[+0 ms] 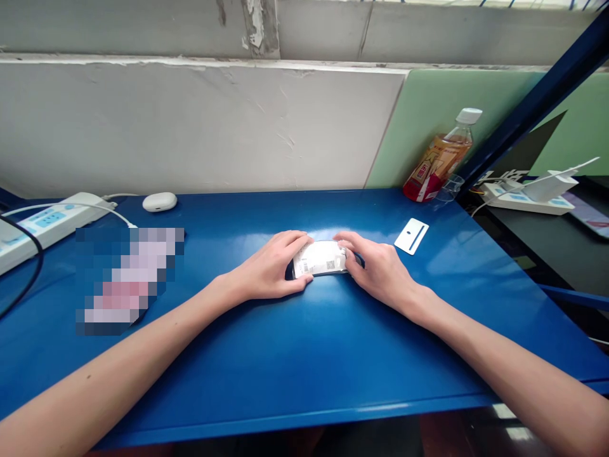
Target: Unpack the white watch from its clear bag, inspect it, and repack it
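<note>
A small, flat white packet (318,259) with printed text, a barcode and a square code lies at the middle of the blue desk. My left hand (273,266) grips its left end, thumb along the near edge and fingers over the far side. At the other end, my right hand (378,266) has thumb and forefinger closed on the packet's right edge. Its surface shines as if wrapped in clear plastic; what is inside cannot be seen. To the right of my right hand lies a white card (412,236) with a dark slot.
A power strip (52,219), a white earbud case (160,202) and a blurred-out, phone-like item (136,276) with a cable are on the left. A drink bottle (442,158) leans at the back right beside a blue metal post (533,95). The desk's front edge (304,422) is near.
</note>
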`<action>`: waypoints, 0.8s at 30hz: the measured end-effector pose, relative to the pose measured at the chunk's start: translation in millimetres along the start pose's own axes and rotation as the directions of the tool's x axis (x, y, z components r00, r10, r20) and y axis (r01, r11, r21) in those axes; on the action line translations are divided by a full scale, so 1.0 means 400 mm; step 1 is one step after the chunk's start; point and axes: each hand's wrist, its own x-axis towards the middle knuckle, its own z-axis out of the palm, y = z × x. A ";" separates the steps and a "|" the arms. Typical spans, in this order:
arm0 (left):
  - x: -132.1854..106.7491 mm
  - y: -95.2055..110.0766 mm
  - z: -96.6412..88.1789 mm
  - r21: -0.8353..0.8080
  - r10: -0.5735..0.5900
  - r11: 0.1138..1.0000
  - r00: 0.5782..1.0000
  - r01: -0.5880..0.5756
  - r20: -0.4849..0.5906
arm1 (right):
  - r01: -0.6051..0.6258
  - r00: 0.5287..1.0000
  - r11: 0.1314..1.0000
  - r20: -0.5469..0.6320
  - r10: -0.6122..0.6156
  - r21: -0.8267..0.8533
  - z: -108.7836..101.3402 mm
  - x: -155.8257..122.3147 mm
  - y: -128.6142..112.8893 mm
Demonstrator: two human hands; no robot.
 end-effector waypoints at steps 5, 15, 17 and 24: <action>0.000 0.000 -0.001 -0.015 -0.002 1.000 1.000 0.002 -0.001 | -0.058 0.996 0.997 -0.064 0.060 0.043 0.004 -0.002 0.021; 0.000 0.006 -0.001 0.017 -0.001 1.000 1.000 0.002 -0.011 | 0.115 0.992 0.991 -0.053 -0.119 -0.069 -0.012 0.005 0.070; 0.001 0.007 -0.002 0.015 -0.004 1.000 1.000 0.004 -0.011 | 0.160 0.985 0.982 -0.045 -0.165 -0.098 -0.011 0.006 0.078; -0.003 0.004 -0.006 0.048 -0.024 0.999 1.000 0.023 0.009 | 0.188 0.978 0.982 0.091 -0.189 0.016 -0.025 0.014 0.086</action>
